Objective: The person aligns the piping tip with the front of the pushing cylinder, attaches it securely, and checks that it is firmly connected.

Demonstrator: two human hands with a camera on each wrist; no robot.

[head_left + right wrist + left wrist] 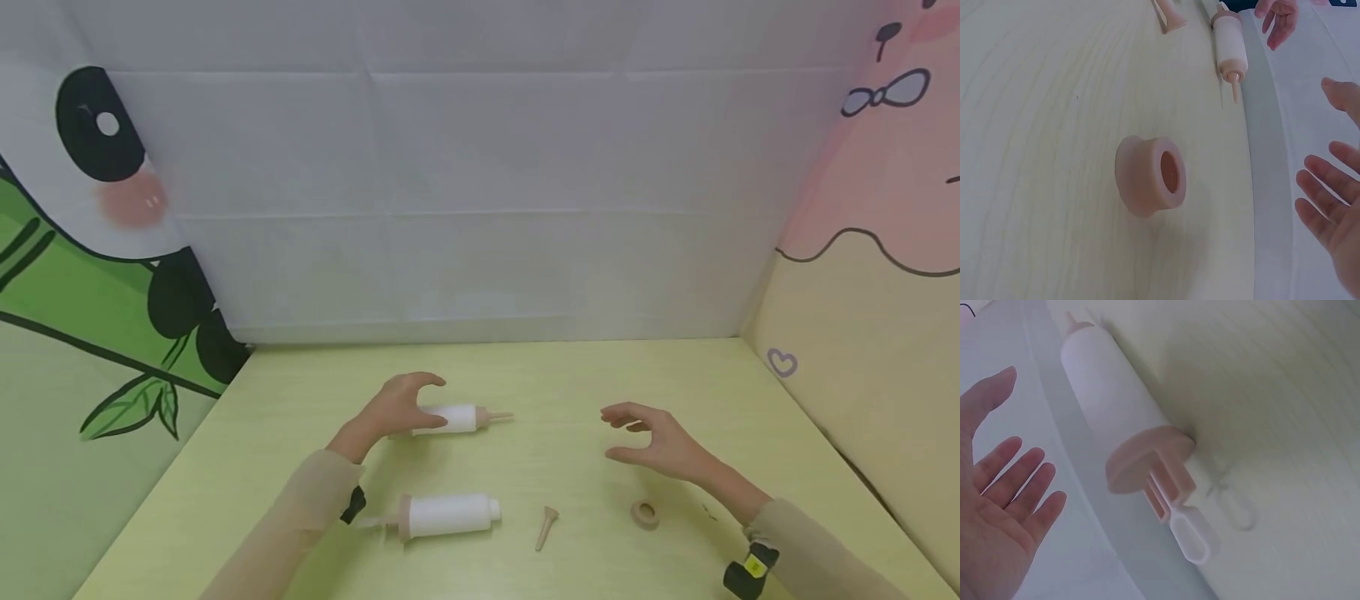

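My left hand (401, 404) is spread with relaxed fingers over the far icing syringe (461, 418), hiding its handle end in the head view. That syringe has a white barrel and a beige nozzle (498, 416) pointing right. In the left wrist view its pale loop handle (1194, 534) and beige end cap (1147, 453) show, apart from the fingers. My right hand (656, 442) hovers with loosely bent fingers, holding nothing. Below it on the table lies a beige ring collar (1136, 178), flanged at one end.
Nearer me lies a second icing syringe (450, 514), its handle to the left and a bare white neck to the right. A loose beige nozzle (547, 528) sits between it and the collar. A white back wall (487, 275) and printed side panels bound the pale yellow table (555, 375).
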